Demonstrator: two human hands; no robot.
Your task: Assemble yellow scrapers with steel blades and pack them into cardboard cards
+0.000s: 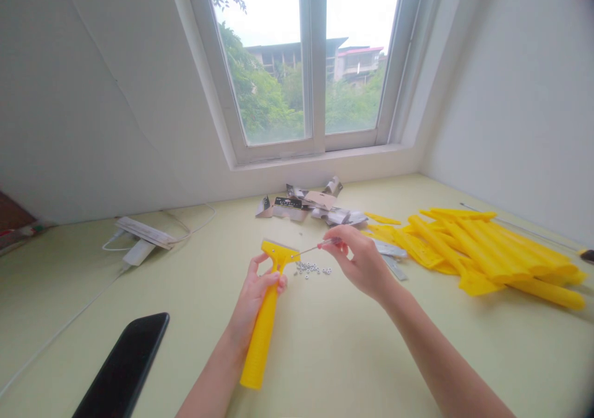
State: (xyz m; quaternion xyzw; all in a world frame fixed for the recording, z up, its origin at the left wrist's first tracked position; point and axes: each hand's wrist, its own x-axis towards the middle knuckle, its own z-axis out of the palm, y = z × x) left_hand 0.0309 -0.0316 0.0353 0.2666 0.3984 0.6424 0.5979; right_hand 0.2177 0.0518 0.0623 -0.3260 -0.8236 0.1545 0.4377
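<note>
My left hand (260,291) is wrapped round a yellow scraper (260,337) just below its wide head, with the handle slanting down toward me. A thin metal strip shows along the top edge of that head. In my right hand (357,257) is a small screwdriver (330,241), pinched in the fingers; its shaft points left and the tip meets the right side of the scraper's head. Just right of the head, a scatter of small metal nuts (313,269) lies on the table.
Yellow scraper handles (487,244) are piled at the right, beside flat metal pieces (392,254). Crumpled packaging (306,201) lies below the window (310,65). A white power strip (145,232) with cables is at the left, and a black phone (125,365) at the front left.
</note>
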